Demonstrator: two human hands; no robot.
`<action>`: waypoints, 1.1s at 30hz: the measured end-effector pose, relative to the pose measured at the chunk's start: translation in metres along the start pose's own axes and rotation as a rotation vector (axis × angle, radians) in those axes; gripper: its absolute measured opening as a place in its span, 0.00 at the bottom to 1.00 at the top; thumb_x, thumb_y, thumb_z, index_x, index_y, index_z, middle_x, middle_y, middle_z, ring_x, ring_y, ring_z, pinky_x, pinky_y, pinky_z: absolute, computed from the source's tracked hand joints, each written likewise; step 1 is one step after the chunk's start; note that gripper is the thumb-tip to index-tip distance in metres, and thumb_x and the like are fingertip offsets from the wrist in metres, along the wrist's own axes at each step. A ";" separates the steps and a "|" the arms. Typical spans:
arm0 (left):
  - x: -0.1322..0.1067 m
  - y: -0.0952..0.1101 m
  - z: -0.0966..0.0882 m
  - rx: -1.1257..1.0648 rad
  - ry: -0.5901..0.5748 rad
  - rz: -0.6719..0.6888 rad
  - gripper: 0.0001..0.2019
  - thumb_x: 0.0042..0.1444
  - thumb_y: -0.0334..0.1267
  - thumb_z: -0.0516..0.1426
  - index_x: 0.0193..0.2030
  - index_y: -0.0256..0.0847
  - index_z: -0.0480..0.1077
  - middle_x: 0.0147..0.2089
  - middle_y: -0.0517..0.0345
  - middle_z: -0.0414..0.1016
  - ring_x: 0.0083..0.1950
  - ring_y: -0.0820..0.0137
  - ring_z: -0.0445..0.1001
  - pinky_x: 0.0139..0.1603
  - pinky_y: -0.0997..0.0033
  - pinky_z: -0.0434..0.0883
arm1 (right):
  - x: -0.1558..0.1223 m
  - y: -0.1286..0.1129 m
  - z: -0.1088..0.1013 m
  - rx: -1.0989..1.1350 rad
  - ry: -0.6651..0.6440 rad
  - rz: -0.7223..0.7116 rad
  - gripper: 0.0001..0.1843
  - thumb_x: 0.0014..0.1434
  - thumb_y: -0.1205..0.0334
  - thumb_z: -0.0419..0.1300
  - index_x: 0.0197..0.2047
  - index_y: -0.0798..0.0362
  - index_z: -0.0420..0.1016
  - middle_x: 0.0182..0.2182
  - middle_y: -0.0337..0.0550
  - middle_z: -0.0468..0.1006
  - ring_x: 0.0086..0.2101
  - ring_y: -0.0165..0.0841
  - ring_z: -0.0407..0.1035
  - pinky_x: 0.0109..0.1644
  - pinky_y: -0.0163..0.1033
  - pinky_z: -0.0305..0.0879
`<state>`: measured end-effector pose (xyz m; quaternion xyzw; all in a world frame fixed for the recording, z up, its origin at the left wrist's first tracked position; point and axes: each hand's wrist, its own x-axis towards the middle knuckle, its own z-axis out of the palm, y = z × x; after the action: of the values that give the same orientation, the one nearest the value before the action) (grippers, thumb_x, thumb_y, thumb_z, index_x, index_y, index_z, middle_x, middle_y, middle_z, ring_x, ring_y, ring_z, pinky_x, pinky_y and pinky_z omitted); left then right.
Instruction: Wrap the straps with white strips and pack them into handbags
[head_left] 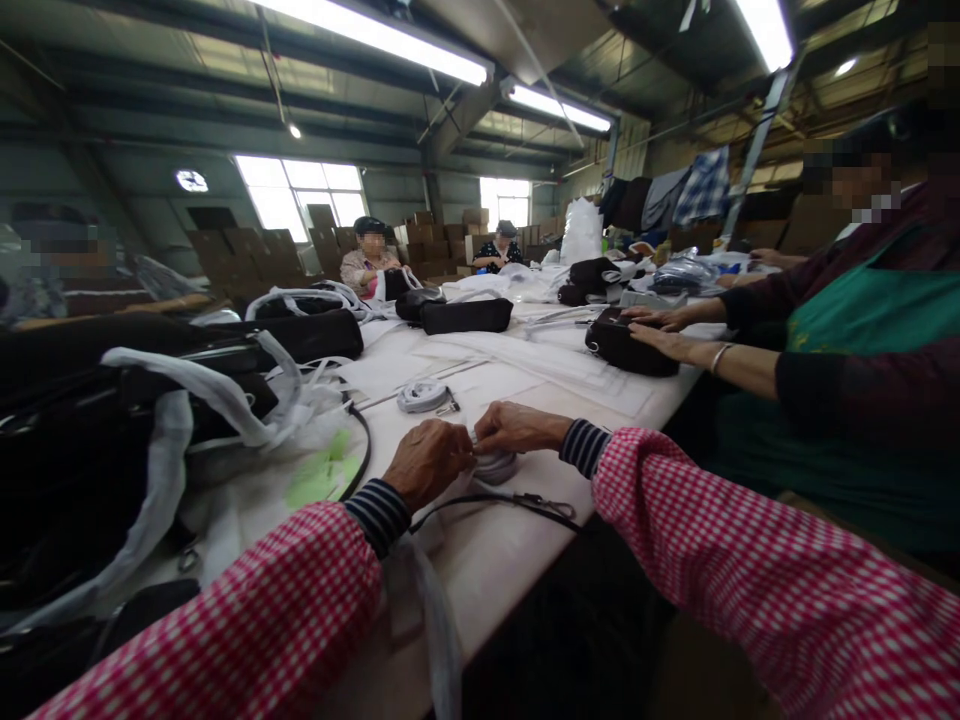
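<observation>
Here, the left hand [429, 460] and right hand [517, 428] pinch the wrapped coil [496, 468] with closed fingers at the white table [517, 560], seemingly so its loops stay together, the exact grip being partly hidden, while a second coil [422, 398] lies just beyond.

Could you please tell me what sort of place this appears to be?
Probably a factory workshop, perhaps for bags: black bag-like items lie about a shared worktable, cardboard boxes are stacked beyond it, and tube lights hang overhead.
</observation>
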<state>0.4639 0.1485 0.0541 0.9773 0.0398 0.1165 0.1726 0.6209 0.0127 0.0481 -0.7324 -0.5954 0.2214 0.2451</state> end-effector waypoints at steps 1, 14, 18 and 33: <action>0.001 0.000 -0.001 0.014 -0.006 0.006 0.07 0.55 0.34 0.60 0.36 0.43 0.82 0.32 0.57 0.82 0.37 0.64 0.78 0.38 0.68 0.69 | 0.000 0.000 -0.001 0.006 -0.022 -0.014 0.09 0.58 0.62 0.60 0.29 0.58 0.76 0.19 0.32 0.63 0.22 0.25 0.56 0.26 0.32 0.51; 0.006 0.022 0.006 0.089 -0.007 0.031 0.09 0.55 0.28 0.58 0.37 0.39 0.80 0.37 0.49 0.80 0.48 0.57 0.75 0.48 0.62 0.70 | -0.015 0.007 -0.008 0.076 -0.079 -0.140 0.14 0.53 0.64 0.62 0.42 0.59 0.83 0.26 0.35 0.69 0.28 0.28 0.59 0.31 0.33 0.55; 0.001 0.009 0.006 -0.024 -0.018 -0.024 0.10 0.59 0.32 0.59 0.45 0.41 0.80 0.38 0.55 0.82 0.40 0.64 0.79 0.42 0.69 0.71 | -0.015 0.007 -0.004 0.094 -0.010 -0.109 0.14 0.53 0.63 0.63 0.41 0.59 0.84 0.26 0.35 0.68 0.28 0.28 0.58 0.30 0.33 0.52; -0.009 0.008 0.007 0.077 -0.062 -0.058 0.13 0.62 0.37 0.61 0.53 0.45 0.71 0.46 0.55 0.81 0.49 0.60 0.77 0.47 0.65 0.68 | -0.009 -0.020 -0.006 -0.389 -0.058 0.008 0.09 0.53 0.61 0.64 0.35 0.52 0.85 0.25 0.40 0.77 0.26 0.31 0.66 0.29 0.35 0.51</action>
<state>0.4568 0.1380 0.0487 0.9848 0.0673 0.0793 0.1394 0.6073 0.0071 0.0653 -0.7616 -0.6309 0.1242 0.0806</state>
